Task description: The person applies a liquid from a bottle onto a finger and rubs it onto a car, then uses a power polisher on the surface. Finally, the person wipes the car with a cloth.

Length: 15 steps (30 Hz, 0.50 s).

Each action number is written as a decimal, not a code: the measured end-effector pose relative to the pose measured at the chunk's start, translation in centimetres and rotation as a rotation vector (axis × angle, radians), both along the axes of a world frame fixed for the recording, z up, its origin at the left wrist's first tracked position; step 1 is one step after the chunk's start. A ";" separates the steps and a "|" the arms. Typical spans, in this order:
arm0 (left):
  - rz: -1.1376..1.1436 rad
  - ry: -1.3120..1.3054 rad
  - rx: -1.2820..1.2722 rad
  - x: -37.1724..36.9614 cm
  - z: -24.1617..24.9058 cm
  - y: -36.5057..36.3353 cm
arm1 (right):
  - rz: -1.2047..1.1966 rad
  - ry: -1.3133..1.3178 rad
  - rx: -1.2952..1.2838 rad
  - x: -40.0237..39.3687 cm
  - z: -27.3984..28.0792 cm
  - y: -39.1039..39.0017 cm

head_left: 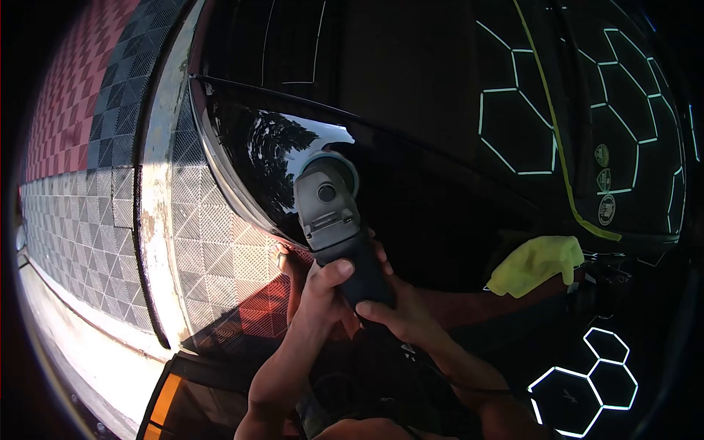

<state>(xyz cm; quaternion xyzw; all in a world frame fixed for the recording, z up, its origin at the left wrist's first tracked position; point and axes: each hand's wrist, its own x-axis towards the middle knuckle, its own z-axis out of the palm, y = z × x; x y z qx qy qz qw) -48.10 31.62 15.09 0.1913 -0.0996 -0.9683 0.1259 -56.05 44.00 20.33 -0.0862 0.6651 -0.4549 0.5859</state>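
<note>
And here we are at the black car [418,183], with the polisher [326,202] out over its glossy front corner, head forward, the blue-green rim of its pad [356,174] showing just above the paint. Both hands are closed around the dark body: left hand [324,290] on the near left side, thumb laid across the top; right hand [403,314] wrapped on the other side, its thumb further back. Firm holds, no gap showing! Over to the right, a crumpled yellow cloth [535,265] lies on the car, near the end of a yellow strip of tape [598,232]. Bright sun strikes the patterned floor tiles [81,213] at left.
</note>
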 end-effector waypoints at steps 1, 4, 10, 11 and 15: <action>0.013 0.025 -0.004 -0.1 -0.1 0.0 | 0.020 0.033 0.005 0.1 -0.2 0.4; -0.039 -0.021 -0.010 -0.3 1.0 1.3 | 0.001 0.014 0.026 0.4 -1.2 2.9; -0.222 -0.023 -0.069 -1.1 0.4 6.1 | -0.183 -0.124 -0.026 0.5 0.0 7.9; -0.251 -0.019 -0.071 -1.1 0.2 6.7 | -0.217 -0.130 -0.032 0.7 -0.1 8.6; -0.284 -0.039 -0.026 -0.3 0.2 7.3 | -0.228 -0.119 -0.027 1.4 -0.2 9.5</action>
